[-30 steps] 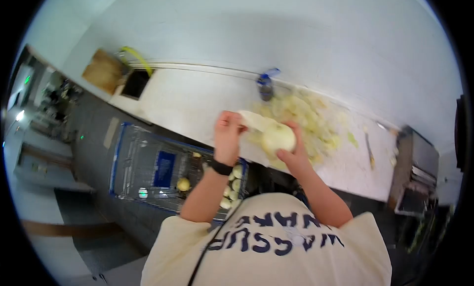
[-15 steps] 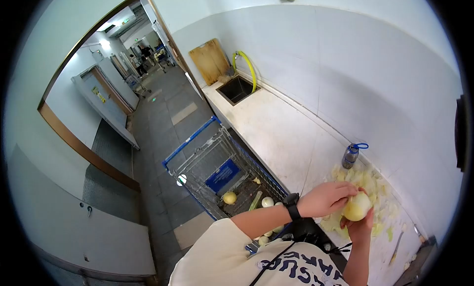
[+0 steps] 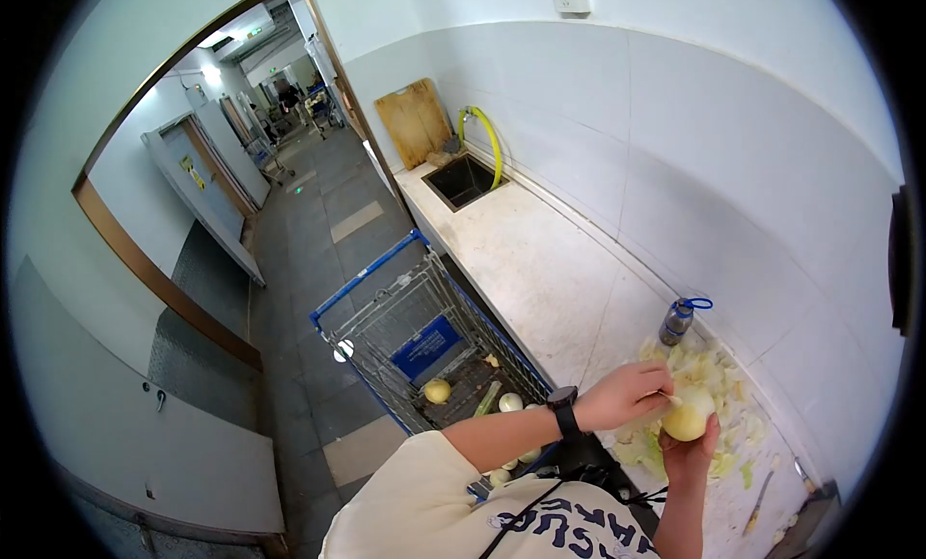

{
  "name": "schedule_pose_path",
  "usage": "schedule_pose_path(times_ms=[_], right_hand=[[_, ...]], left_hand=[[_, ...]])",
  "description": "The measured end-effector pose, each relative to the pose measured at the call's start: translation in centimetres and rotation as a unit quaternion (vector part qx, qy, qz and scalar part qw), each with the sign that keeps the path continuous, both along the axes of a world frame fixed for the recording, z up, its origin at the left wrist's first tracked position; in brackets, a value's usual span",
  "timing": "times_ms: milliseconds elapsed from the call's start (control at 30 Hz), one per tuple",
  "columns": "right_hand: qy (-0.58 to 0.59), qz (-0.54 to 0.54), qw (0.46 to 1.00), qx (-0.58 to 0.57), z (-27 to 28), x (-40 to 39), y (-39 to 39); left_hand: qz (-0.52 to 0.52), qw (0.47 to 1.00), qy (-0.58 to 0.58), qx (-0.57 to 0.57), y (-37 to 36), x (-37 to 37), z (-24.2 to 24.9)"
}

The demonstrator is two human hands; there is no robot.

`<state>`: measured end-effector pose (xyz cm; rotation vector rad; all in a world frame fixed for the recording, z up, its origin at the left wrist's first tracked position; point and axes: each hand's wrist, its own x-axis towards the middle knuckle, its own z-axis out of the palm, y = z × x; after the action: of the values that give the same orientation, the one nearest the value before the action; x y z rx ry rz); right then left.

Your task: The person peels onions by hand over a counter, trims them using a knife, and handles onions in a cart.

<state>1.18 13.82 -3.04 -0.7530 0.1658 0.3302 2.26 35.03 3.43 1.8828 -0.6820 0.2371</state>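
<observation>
A peeled-looking pale yellow onion (image 3: 687, 414) rests in my right hand (image 3: 689, 455), whose fingers wrap round it from below. My left hand (image 3: 629, 395), with a black watch on its wrist, is at the onion's upper left side. Its fingers are pinched on a thin pale piece of skin or stem that touches the onion. Onion peels (image 3: 709, 368) lie scattered on the white counter (image 3: 540, 270) beneath and around both hands. A knife (image 3: 759, 501) lies on the counter to the right of my right forearm.
A bottle with a blue loop (image 3: 676, 322) stands near the wall. The shopping cart (image 3: 424, 352) beside the counter holds several onions. Farther back are a sink (image 3: 465, 181), a yellow hose (image 3: 495, 139) and a wooden board (image 3: 413, 123). People and carts are far down the corridor.
My left hand has drawn back from over the onion to its side and now pinches a thin piece there. The onion stays in my right hand. The view has shifted slightly.
</observation>
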Motion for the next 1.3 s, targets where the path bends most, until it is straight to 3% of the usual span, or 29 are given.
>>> schedule_pose_path(times_ms=[333,367,467,567,633,700,867,967,1100,1200,1300], right_hand=[[-0.095,0.046,0.994,-0.029,-0.9,-0.4,-0.6],[-0.099,0.06,0.993,-0.006,-0.9,-0.2,-0.8],[-0.072,0.007,0.997,-0.029,0.0,0.0,-0.2],[-0.094,-0.036,0.995,0.016,-0.2,0.1,0.5],[-0.045,-0.091,0.994,0.052,0.2,0.4,0.7],[0.004,-0.127,0.985,0.115,1.3,0.7,0.1],[-0.01,-0.112,0.982,0.151,-2.4,1.3,-2.5],[0.005,-0.156,0.974,0.161,-2.1,1.6,-2.7],[-0.028,-0.165,0.977,0.136,-2.9,1.8,-4.0],[-0.098,-0.164,0.979,0.073,-1.3,0.9,-4.0],[-0.15,-0.142,0.978,0.007,-0.5,0.3,-4.4]], left_hand=[[0.065,0.991,-0.062,-0.101,-2.5,-0.2,0.5],[0.054,0.995,-0.064,-0.054,-2.2,0.2,0.1],[0.069,0.995,-0.062,0.034,-1.6,0.1,-0.8],[0.099,0.991,-0.085,0.008,-2.4,-0.5,-1.6],[0.117,0.988,-0.101,-0.004,-2.7,-1.0,-2.0],[0.074,0.992,-0.097,0.013,-3.1,-1.6,-2.6],[0.017,0.995,-0.098,0.018,-3.5,-2.3,-3.0],[0.043,0.991,-0.123,-0.044,-3.0,-1.7,-3.5],[0.172,0.979,-0.102,-0.032,-3.9,1.2,-3.6],[0.044,0.98,-0.127,0.144,-5.3,6.3,-4.6],[0.018,0.994,0.005,0.104,-7.0,5.7,-2.9]])
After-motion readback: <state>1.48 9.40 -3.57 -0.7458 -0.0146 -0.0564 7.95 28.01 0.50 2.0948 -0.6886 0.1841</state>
